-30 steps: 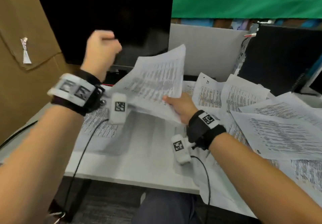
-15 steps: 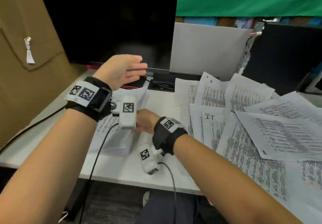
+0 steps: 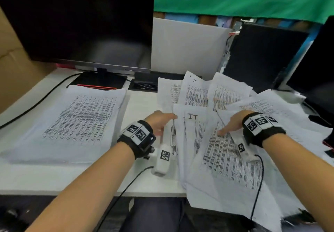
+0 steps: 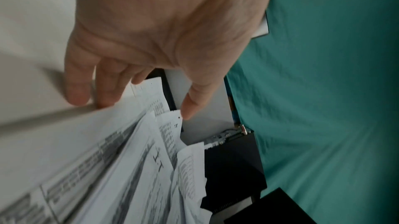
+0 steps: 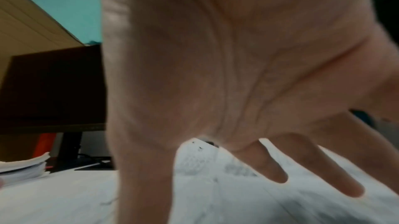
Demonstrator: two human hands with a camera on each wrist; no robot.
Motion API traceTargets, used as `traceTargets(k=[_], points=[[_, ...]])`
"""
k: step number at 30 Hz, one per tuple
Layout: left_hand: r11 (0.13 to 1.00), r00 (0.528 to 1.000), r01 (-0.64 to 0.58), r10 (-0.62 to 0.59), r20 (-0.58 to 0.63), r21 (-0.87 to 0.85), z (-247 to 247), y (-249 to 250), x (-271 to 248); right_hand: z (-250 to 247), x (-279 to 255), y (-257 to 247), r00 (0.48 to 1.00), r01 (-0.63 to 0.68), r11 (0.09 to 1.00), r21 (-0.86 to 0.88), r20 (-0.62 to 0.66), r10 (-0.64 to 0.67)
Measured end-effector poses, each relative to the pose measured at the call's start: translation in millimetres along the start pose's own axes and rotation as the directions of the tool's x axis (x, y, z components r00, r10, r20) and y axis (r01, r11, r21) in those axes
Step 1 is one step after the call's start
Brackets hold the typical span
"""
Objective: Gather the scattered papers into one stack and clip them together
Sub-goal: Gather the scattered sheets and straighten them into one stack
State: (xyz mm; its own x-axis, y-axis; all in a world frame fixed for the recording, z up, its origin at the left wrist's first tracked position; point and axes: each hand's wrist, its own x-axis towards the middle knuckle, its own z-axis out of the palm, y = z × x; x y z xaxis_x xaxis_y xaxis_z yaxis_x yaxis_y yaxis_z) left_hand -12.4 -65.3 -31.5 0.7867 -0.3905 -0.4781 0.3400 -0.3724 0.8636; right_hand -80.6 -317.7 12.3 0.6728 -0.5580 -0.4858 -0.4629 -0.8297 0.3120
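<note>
A thick stack of printed papers (image 3: pixel 75 121) lies flat on the left of the white desk (image 3: pixel 72 179); its edge also shows in the right wrist view (image 5: pixel 23 166). Several loose printed sheets (image 3: pixel 226 159) are fanned over the right half, one marked "I.T" (image 3: pixel 193 123). My left hand (image 3: pixel 168 118) is open, its fingertips (image 4: pixel 103 98) touching the left edge of the loose sheets (image 4: pixel 129 151). My right hand (image 3: pixel 229 127) rests flat on a loose sheet, fingers (image 5: pixel 278 174) spread on the paper. No clip is in view.
A dark monitor (image 3: pixel 81 24) on a black stand (image 3: pixel 101 81) stands behind the stack, with a black cable (image 3: pixel 36 103) running left. A black computer case (image 3: pixel 262 56) stands back right. Some sheets overhang the desk's front edge (image 3: pixel 235 204). Cardboard (image 3: pixel 10 69) is at the left.
A second ago both hands held a sheaf in the air; it now lies on the left stack. Both hands have moved right onto the loose sheets.
</note>
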Motion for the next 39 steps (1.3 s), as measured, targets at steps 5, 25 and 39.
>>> traceTargets(k=[5, 25, 39], points=[[0.993, 0.998, -0.055, 0.055, 0.008, 0.1, 41.4, 1.3, 6.4, 32.1, 11.6, 6.0, 0.997, 0.069, 0.996, 0.063, -0.023, -0.067], [0.965, 0.886, -0.231, 0.261, -0.382, 0.124, 12.1, -18.8, 20.6, 48.5, -88.1, -24.5, 0.802, 0.596, 0.8, 0.067, -0.077, -0.592], [0.998, 0.998, -0.058, 0.057, -0.03, -0.034, 22.9, -10.4, 9.1, 58.8, -100.9, -42.7, 0.824, 0.555, 0.831, -0.033, -0.117, -0.554]])
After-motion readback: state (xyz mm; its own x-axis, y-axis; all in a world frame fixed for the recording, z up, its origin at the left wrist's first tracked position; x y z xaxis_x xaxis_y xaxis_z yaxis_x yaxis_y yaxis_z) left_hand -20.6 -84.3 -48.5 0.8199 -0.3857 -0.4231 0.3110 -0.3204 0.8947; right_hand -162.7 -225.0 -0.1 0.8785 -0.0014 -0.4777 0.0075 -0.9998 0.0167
